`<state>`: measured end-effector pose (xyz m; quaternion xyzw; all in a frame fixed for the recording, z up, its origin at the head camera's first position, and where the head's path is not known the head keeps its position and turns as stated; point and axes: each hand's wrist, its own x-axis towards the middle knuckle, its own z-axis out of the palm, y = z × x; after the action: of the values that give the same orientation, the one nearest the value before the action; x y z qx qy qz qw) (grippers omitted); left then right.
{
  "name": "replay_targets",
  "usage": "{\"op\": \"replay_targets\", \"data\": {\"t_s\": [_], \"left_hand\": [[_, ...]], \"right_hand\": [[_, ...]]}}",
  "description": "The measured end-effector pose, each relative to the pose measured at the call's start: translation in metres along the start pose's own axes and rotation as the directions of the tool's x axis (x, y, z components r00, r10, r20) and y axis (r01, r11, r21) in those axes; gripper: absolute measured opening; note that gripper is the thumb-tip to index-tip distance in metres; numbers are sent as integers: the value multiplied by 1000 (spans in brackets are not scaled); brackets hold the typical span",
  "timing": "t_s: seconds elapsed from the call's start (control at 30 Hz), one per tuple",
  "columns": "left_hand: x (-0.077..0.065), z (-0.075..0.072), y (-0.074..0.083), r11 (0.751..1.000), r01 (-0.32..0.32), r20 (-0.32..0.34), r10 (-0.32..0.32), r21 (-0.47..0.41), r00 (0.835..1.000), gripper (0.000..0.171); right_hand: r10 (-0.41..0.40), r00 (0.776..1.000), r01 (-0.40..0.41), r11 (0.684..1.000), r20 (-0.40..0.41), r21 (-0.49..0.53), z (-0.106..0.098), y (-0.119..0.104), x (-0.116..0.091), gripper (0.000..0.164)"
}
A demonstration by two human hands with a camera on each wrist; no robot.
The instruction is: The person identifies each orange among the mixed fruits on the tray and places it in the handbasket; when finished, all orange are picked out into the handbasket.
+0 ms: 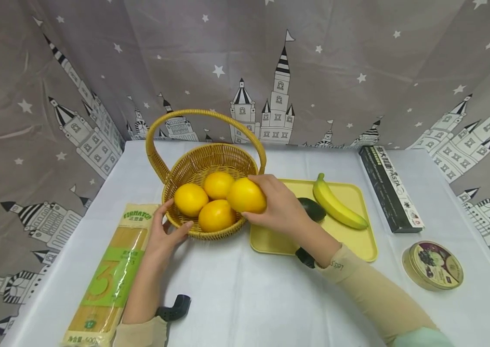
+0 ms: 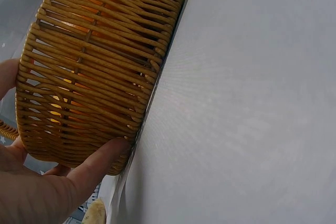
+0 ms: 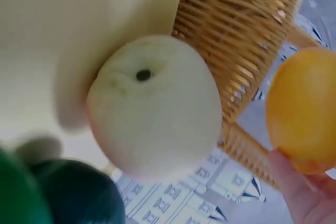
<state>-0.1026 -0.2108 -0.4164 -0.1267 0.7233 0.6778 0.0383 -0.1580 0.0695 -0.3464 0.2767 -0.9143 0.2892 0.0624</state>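
My right hand (image 1: 274, 205) grips a yellow-orange oval lemon (image 1: 246, 195) over the right side of the wicker basket (image 1: 210, 235); its fingertips also show on the lemon (image 3: 303, 111) in the right wrist view. Inside the basket lie several similar lemons (image 1: 191, 199). My left hand (image 1: 164, 236) holds the basket's near left side. In the left wrist view, its thumb (image 2: 102, 163) presses low on the woven wall (image 2: 89, 77), while other fingers reach toward the rim.
Right of the basket, a yellow tray (image 1: 271, 243) bears a banana (image 1: 336, 205), a dark green fruit (image 1: 312, 209) and a pale round fruit (image 3: 155, 108). A pasta packet (image 1: 108, 274) lies left; a black pasta box (image 1: 390, 188) and round tin (image 1: 433, 266) sit far right.
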Motion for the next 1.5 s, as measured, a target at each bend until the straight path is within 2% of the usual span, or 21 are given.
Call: {"op": "replay_targets", "data": {"t_s": [0.2,0.43,0.63,0.93,1.1,1.3,1.5], "left_hand": [[0,0,0,1000,-19,-10,19,4,1000,82],[-1,2,1,1000,6,-5,-6,-1,1000,82],[-2,1,3,1000,12,-7,-12,-27,1000,82],[-3,-2,1,1000,18,-16,-18,-16,1000,83],[-3,0,0,1000,24,-5,-24,-18,1000,83],[-2,0,2,999,17,-8,-16,33,1000,83],[-1,-1,2,1000,10,-3,-10,24,1000,83]], "right_hand": [[-11,1000,12,989,10,-148,15,-15,12,73],[69,996,-52,955,48,-292,24,-26,21,76],[107,992,-76,931,67,-358,30,-33,35,81],[194,972,-134,921,132,-367,43,-29,42,87],[191,971,-133,929,141,-345,44,-25,38,87],[185,974,-139,942,130,-305,40,-25,32,83],[160,981,-131,964,113,-232,27,-27,22,78]]}}
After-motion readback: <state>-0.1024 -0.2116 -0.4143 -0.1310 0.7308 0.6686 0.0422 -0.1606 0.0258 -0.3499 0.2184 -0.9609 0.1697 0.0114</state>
